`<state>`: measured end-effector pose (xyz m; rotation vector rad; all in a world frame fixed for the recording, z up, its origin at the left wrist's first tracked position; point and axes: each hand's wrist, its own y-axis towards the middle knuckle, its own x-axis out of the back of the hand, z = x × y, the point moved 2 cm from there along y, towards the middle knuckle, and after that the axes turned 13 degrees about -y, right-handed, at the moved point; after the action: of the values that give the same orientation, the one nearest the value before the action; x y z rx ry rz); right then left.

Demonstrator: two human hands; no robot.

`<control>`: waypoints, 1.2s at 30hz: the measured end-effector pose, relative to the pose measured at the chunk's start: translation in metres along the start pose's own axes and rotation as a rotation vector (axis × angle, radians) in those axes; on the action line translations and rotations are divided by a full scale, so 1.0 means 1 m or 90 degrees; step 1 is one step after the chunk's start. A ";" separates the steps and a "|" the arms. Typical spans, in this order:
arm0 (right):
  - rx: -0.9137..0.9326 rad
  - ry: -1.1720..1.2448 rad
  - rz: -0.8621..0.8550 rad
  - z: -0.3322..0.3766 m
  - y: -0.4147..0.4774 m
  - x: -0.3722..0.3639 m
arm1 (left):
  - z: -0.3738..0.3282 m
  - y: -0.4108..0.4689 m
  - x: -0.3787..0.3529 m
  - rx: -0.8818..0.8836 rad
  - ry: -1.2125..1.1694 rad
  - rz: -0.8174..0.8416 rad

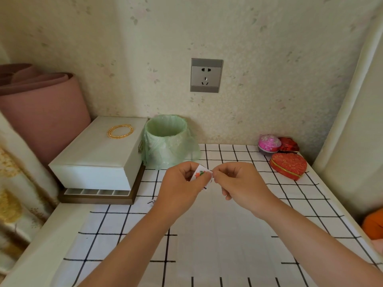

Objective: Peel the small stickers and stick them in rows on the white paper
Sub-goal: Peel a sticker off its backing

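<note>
Both forearms reach in over the surface (pixel 97 226), meeting in front of the bin (pixel 165 139). The left hand (pixel 182 183) pinches the sticker sheet (pixel 199 172). The right hand (pixel 240 181) pinches its edge, perhaps a sticker. The paper (pixel 219 235) lies beneath them, nearer than the bin.

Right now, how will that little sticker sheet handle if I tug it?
Probably floppy: the sticker sheet bends between the left hand and right hand. Likely very light, and easily creased or torn, since it looks like thin paper pinched only at its edges.
</note>
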<state>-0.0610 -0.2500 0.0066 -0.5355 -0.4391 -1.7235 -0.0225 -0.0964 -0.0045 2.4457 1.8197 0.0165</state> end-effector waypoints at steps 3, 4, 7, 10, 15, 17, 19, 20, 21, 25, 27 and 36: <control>0.066 -0.108 -0.040 -0.001 -0.001 0.002 | 0.001 0.000 0.000 -0.025 0.028 0.006; 0.079 -0.134 -0.049 -0.001 -0.001 0.003 | 0.001 0.000 0.001 -0.031 0.034 0.006; 0.078 -0.120 -0.049 -0.002 -0.001 0.002 | 0.001 0.001 0.002 -0.037 0.038 0.011; 0.047 -0.071 -0.034 -0.002 -0.001 -0.001 | 0.001 0.001 0.001 -0.037 0.038 0.001; -0.013 0.030 -0.007 0.000 -0.003 -0.004 | 0.001 0.001 0.001 -0.024 0.024 -0.027; -0.033 0.062 -0.003 0.000 -0.003 -0.007 | 0.001 0.001 0.000 -0.002 -0.006 -0.035; -0.049 0.100 0.003 -0.001 -0.002 -0.008 | 0.001 0.001 -0.001 0.027 -0.043 -0.041; -0.053 0.117 0.006 -0.002 -0.001 -0.009 | 0.001 0.000 -0.001 0.043 -0.062 -0.041; -0.054 0.129 0.008 -0.002 -0.001 -0.009 | 0.002 0.000 -0.001 0.059 -0.079 -0.041; -0.029 0.100 -0.007 -0.002 -0.001 -0.007 | 0.003 -0.001 0.000 0.035 -0.062 -0.085; -0.007 0.056 -0.030 -0.001 -0.002 -0.007 | 0.003 -0.004 0.003 -0.048 0.077 -0.143; 0.080 -0.093 -0.116 -0.006 -0.001 -0.011 | 0.005 -0.005 -0.003 -0.008 0.044 -0.076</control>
<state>-0.0604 -0.2445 -0.0046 -0.5457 -0.7136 -1.8226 -0.0278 -0.0980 -0.0101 2.3522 1.9841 0.1046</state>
